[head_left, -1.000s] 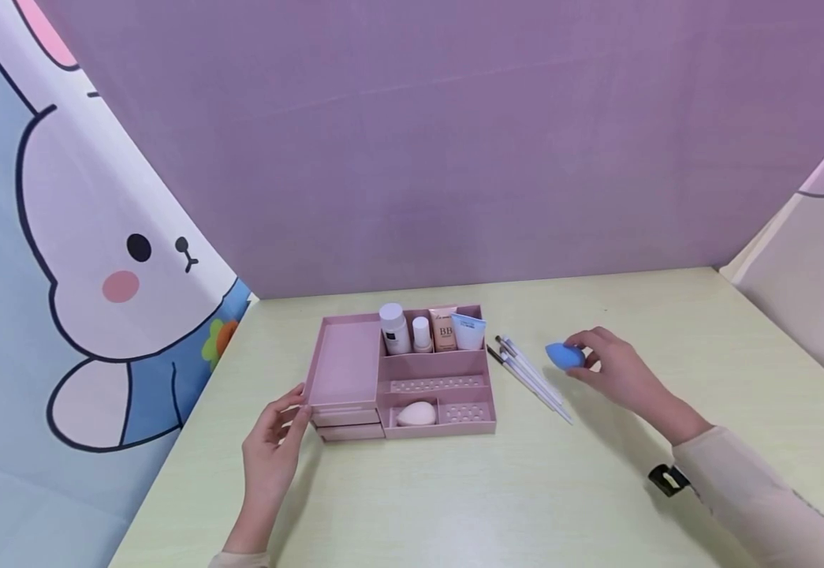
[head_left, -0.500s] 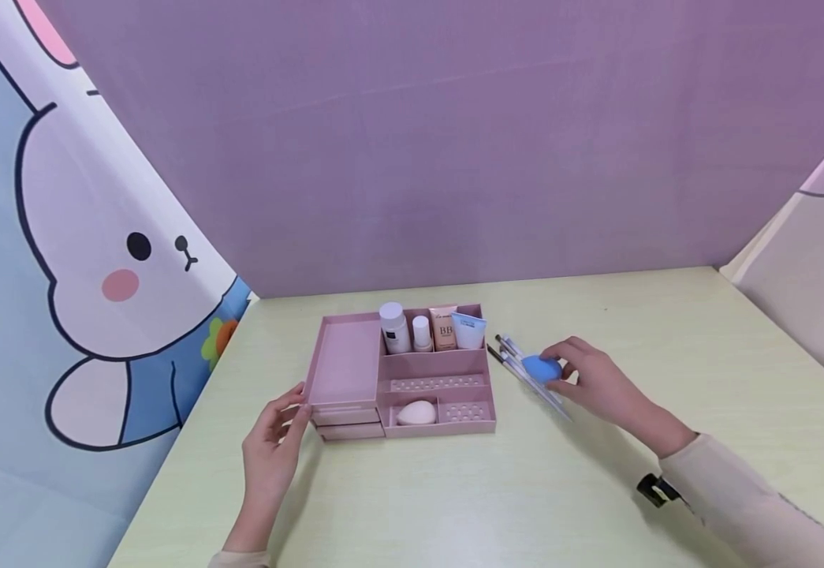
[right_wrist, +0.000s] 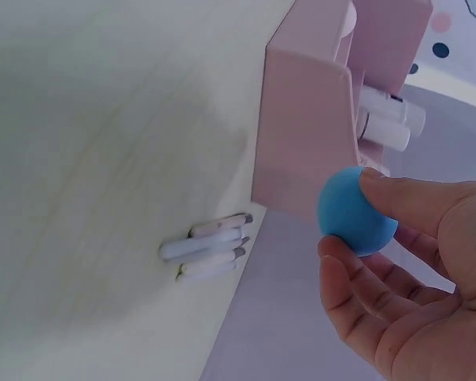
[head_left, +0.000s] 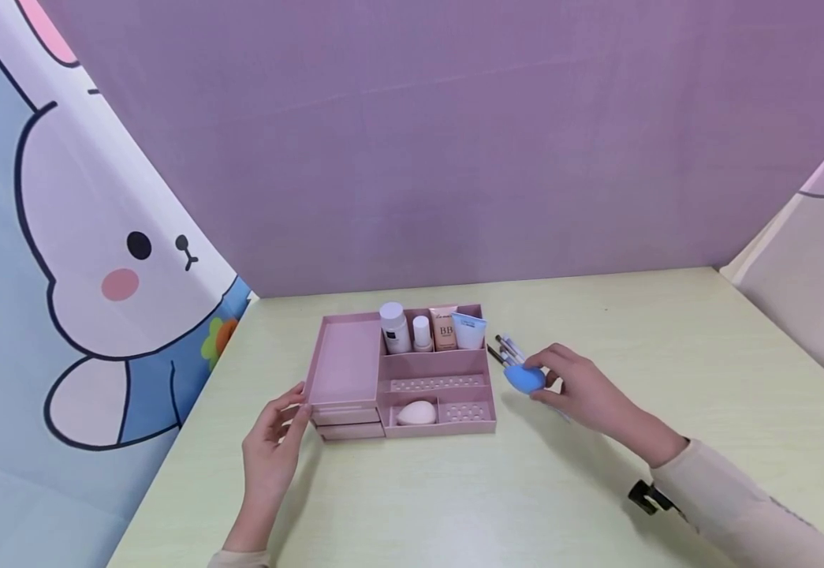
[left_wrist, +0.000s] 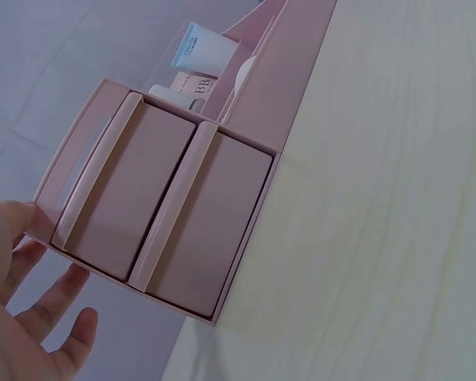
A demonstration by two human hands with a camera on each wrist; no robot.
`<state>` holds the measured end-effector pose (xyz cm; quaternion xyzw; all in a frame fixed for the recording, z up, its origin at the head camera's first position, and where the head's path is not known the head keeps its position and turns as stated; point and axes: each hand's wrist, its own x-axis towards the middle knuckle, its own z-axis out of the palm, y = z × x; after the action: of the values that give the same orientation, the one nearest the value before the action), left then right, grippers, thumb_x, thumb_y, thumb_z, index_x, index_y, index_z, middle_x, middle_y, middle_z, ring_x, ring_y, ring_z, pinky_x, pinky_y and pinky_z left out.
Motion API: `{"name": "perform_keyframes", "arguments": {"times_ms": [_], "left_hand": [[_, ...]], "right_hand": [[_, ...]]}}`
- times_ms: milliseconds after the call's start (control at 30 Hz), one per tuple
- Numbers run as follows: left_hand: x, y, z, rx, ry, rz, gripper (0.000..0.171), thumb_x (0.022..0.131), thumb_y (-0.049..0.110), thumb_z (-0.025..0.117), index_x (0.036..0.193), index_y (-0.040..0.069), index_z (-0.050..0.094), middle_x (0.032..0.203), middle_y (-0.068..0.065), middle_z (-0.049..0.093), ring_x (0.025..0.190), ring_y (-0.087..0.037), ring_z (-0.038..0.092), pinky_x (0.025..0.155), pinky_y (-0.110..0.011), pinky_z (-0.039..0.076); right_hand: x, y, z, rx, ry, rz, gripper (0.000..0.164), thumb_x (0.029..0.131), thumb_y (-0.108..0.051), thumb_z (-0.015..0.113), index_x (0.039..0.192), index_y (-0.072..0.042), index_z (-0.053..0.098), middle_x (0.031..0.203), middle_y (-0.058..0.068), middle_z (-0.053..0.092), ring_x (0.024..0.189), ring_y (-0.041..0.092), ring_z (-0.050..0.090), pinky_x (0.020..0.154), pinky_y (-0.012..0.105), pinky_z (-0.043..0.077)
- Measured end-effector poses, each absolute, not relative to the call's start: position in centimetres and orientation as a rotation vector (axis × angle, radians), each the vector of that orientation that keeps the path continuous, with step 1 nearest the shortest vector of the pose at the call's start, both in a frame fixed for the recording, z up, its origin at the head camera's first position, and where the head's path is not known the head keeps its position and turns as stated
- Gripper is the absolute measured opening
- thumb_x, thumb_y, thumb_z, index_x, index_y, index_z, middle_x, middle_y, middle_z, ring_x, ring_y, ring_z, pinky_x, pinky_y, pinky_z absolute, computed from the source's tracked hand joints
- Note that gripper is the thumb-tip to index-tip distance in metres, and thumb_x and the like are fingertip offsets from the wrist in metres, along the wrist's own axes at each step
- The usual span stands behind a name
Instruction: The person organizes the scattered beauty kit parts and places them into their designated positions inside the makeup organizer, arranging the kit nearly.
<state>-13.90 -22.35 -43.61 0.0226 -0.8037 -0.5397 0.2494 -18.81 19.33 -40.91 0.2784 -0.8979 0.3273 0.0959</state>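
Right of frame centre, my right hand (head_left: 573,386) pinches a blue makeup sponge (head_left: 523,379); my left hand (head_left: 272,438) holds the pink organizer (head_left: 344,359).

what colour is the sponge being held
Plain blue; the held sponge shows best in the right wrist view.

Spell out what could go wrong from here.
The right hand pinches the blue sponge in midair; it might slip and land on the slim sticks. The light-blue tube juts above the rim of the pink organizer, so a passing hand could knock it. The left hand touches the pink organizer's corner; a push might shift it.
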Motion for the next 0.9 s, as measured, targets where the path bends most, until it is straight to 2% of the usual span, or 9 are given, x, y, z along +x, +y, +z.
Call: {"name": "perform_keyframes", "arguments": {"times_ms": [267,900], "left_hand": [[-13.8,-22.4,-43.4,0.074,-2.208,-1.472,0.019,0.098,0.014,0.065,0.115,0.005,0.068,0.13,-0.002,0.065,0.099,-0.003,0.063,0.077,-0.014,0.047],[-13.7,-22.4,-43.2,0.099,-2.241,-1.467,0.022,0.098,0.016,0.064,0.118,0.006,0.067,0.132,-0.002,0.064,0.099,0.004,0.06,0.078,-0.013,0.046]], "right_hand": [[-18.3,18.2,-40.5,0.886,-2.634,0.976,0.036,0.079,0.005,0.08,0.109,-0.002,0.064,0.103,0.007,0.06,0.077,0.015,0.06,0.056,0.023,0.049],[-18.1,14.7,-40.4,1.074,-2.61,1.022,0.036,0.081,0.003,0.079,0.113,-0.002,0.063,0.106,0.01,0.06,0.082,0.02,0.063,0.058,0.022,0.05]]}}
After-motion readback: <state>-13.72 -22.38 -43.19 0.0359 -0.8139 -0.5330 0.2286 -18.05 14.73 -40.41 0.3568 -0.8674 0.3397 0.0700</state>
